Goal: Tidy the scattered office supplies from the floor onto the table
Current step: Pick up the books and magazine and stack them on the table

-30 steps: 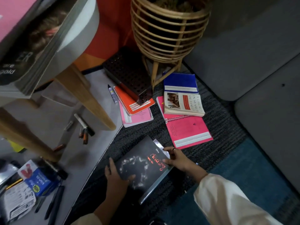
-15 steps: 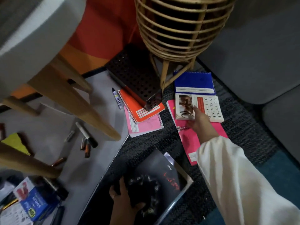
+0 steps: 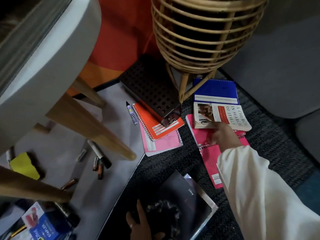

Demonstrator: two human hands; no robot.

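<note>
Fingers of the right hand reach out from a cream sleeve and meet the near edge of a paperback titled "A Church in Search of Itself"; they point away from the camera, so whether they curl under the cover or only press on it cannot be told. That paperback lies on the dark rug, partly over a pink spiral notebook and touching a blue spiral notebook just beyond it. The left hand rests flat, fingers spread and straight, on a black glossy book near the bottom of the view. To the left of the paperback, an orange spiral notebook lies on a pink pad, with a perforated black box overlapping the orange cover. A marker lies just beside that stack on the grey floor, and more pens and a yellow block sit under the bench, between its wooden legs. A rattan stand rises behind the books.
</note>
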